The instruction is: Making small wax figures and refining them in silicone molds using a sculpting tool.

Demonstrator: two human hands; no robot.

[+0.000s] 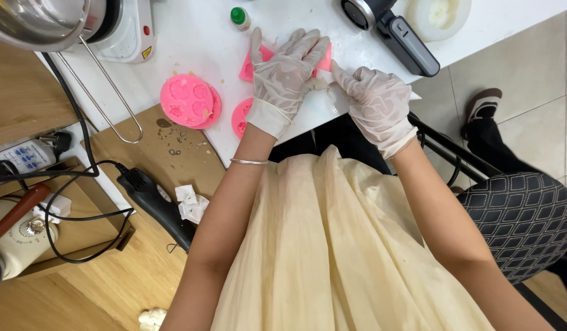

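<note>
Pink mould pressed flat on the white table

Pink mould [324, 60] is pinned at the near table [191, 30] edge under the spread, gloved left hand [286, 76]. A small white piece [325, 76] is pinched by the right hand [378, 104]. The mould is judged soft, light and bendable, best gripped at its edges. Round pink moulds [188, 101] lie beside.

Round pink moulds [189, 101] left on white table [191, 37]; green-capped bottle [239, 18], black device [397, 34], steel pot [41, 21].
</note>
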